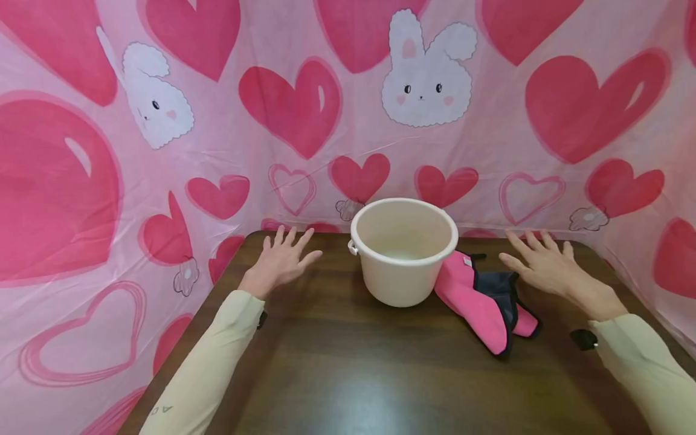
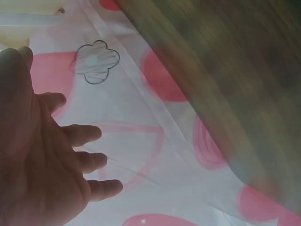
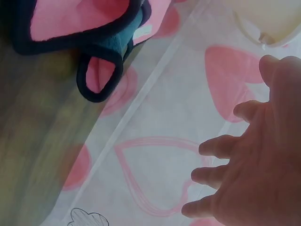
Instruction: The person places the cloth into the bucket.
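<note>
A cream plastic bucket (image 1: pixel 399 281) stands upright near the back of the brown table, its round mouth facing up. Against its right side lies a crumpled pink fabric piece (image 1: pixel 478 311) with black edging and a dark underside. My left hand (image 1: pixel 280 260) hovers to the left of the bucket, fingers spread and straight. On the other side, my right hand (image 1: pixel 549 269) is held out flat beyond the pink fabric, fingers also spread. Both hands hold nothing. The right wrist view shows the right palm (image 3: pixel 263 160) apart from the fabric's black-edged corner (image 3: pixel 99 75).
The dark brown wooden table (image 1: pixel 348 368) reaches toward me. A pink cloth backdrop (image 1: pixel 370 133) with hearts and white rabbits hangs behind the table and along both sides. Light long sleeves (image 1: pixel 212 350) cover both forearms, with a small black device (image 1: pixel 583 339) at the right wrist.
</note>
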The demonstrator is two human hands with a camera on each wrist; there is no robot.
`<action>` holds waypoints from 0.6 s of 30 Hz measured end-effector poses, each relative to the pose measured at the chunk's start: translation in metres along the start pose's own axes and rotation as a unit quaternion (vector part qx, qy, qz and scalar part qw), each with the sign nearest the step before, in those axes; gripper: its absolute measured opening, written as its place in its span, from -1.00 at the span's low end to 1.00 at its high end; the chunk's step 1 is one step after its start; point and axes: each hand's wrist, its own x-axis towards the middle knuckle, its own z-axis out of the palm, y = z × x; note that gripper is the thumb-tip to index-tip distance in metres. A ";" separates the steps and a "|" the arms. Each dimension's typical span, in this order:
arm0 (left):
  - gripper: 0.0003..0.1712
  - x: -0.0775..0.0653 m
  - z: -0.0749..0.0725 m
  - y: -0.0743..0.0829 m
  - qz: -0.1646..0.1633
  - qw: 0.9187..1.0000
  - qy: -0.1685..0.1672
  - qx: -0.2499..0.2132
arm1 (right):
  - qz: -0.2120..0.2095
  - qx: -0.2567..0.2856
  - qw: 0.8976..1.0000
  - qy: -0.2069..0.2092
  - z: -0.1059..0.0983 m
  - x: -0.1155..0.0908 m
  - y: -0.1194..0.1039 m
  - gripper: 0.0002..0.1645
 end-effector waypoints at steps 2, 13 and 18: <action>-0.13 0.000 0.002 0.003 0.002 1.000 -0.002 -0.004 | -0.004 0.004 1.000 0.004 0.001 0.000 -0.002 0.01; -0.13 0.001 0.005 0.020 0.009 0.999 0.003 -0.037 | -0.024 0.033 0.999 0.032 0.015 0.004 -0.016 -0.02; -0.13 -0.001 0.002 0.030 0.021 0.997 0.018 -0.067 | -0.031 0.058 0.997 0.050 0.016 0.003 -0.018 -0.04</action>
